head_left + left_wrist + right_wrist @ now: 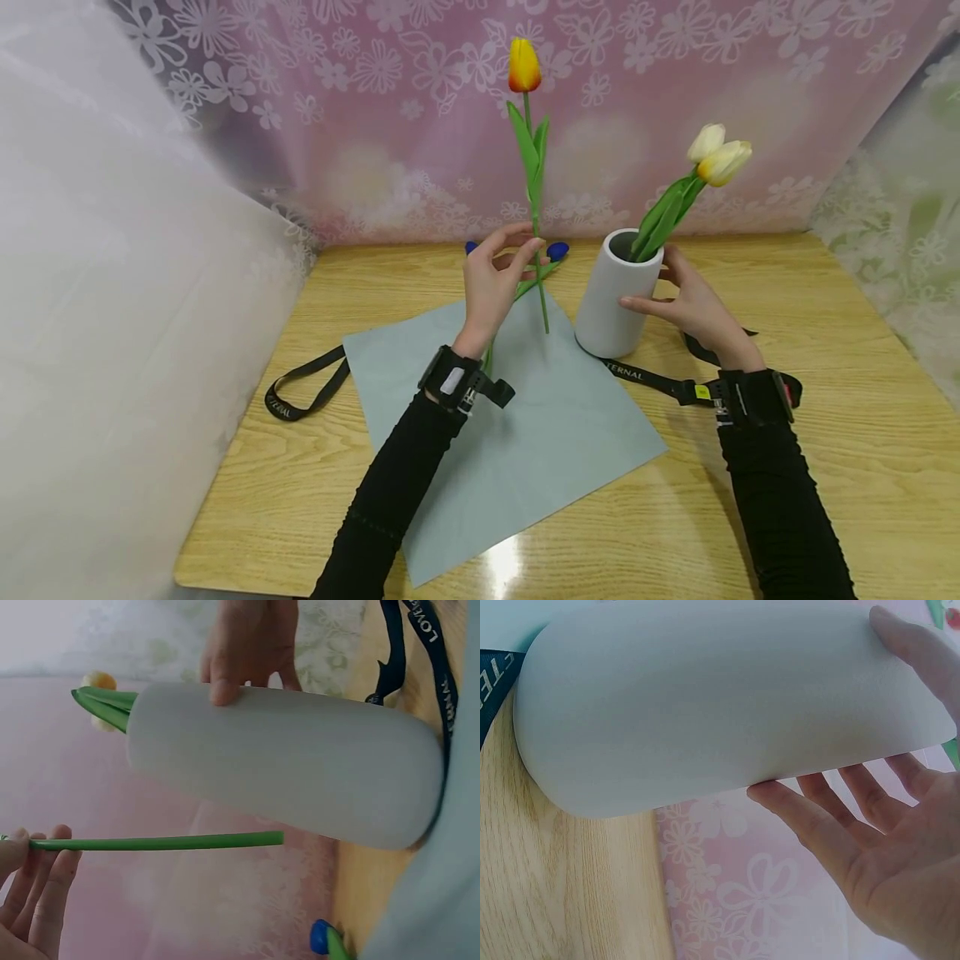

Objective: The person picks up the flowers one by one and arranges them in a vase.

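Observation:
My left hand [495,287] pinches the green stem of a yellow-and-red tulip [524,65] between thumb and fingers, holding it upright with the bloom on top. In the left wrist view the bare lower end of that stem [172,843] points toward the table, beside a white vase [285,761]. My right hand [697,304] grips this vase near its rim, thumb on the near side; the right wrist view has the fingers [802,814] against its wall. Cream-white tulips [723,161] stand in the vase and lean right, their stem ends hidden inside.
A light blue-grey sheet of wrapping paper [517,450] lies on the wooden table [840,467]. Behind my left hand are blue tulips [557,251], partly hidden. Black lettered ribbon [303,387] loops out left of the sheet and runs past the vase's base. A floral curtain [360,125] hangs behind.

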`<state>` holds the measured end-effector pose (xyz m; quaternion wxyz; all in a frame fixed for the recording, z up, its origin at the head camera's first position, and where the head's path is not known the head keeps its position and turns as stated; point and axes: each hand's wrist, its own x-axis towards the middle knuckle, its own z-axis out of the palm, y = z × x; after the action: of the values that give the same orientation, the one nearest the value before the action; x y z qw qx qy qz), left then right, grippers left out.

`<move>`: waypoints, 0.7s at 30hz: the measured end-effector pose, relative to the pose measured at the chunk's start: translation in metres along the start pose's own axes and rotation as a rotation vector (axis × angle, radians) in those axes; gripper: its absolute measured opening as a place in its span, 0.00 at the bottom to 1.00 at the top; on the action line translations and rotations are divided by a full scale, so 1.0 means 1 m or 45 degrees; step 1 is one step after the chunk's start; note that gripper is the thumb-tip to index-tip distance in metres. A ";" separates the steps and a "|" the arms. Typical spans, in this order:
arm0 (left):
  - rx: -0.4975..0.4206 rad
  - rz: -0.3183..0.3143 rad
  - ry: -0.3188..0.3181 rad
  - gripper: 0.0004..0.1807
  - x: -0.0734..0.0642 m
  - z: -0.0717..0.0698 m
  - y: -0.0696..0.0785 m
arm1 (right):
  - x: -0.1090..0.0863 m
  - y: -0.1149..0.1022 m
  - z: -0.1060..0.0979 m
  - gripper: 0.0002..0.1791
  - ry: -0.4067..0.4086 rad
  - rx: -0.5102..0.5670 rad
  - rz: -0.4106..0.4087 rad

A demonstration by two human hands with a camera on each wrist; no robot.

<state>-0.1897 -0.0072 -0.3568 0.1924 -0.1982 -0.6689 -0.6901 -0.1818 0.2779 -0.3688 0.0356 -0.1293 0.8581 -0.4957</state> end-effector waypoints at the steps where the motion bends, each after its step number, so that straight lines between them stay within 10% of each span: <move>1: -0.010 0.011 0.005 0.15 0.002 0.001 0.004 | 0.000 0.000 0.000 0.51 0.000 -0.002 0.001; 21: -0.113 0.326 -0.018 0.14 0.060 0.038 0.074 | -0.001 0.000 -0.003 0.51 -0.003 0.013 -0.011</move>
<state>-0.2007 0.0283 -0.2611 0.2654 -0.2951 -0.6084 -0.6873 -0.1816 0.2805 -0.3679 0.0350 -0.1335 0.8548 -0.5002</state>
